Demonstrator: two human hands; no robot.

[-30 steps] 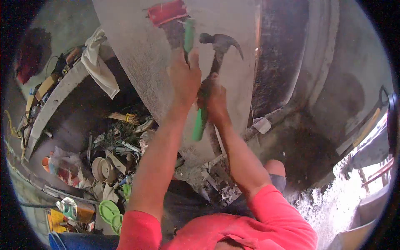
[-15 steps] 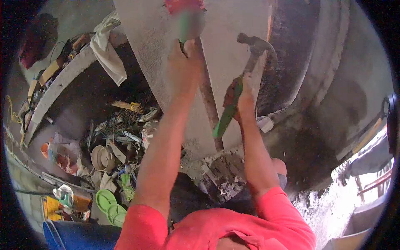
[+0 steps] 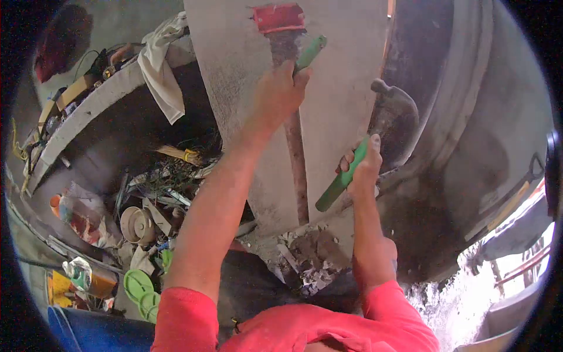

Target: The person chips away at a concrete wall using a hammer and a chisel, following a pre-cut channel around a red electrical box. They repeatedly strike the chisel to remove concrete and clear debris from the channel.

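Observation:
My right hand (image 3: 365, 167) is closed round the green grip of a claw hammer (image 3: 333, 192), whose blurred head points up and away at the right edge of the pale wall panel (image 3: 234, 53). My left hand (image 3: 280, 94) is closed on a short green-handled tool (image 3: 309, 54); its green end sticks out at the upper right of the fist, and its other end is hidden. That hand is in front of a narrow groove (image 3: 298, 170) cut into the wall. Above the fist, a red box (image 3: 279, 17) is set into the wall at the groove's top.
Broken rubble (image 3: 316, 258) lies at the wall's foot. To the left is a heap of scraps with a round beige pot (image 3: 138, 225), green sandals (image 3: 138, 285) and a blue drum (image 3: 99, 331). A white cloth (image 3: 157, 70) hangs over a curved ledge.
My left hand has moved down and right, tilting the green tool away from the red box. My right hand has swung the hammer slightly right and down. The view has shifted a little.

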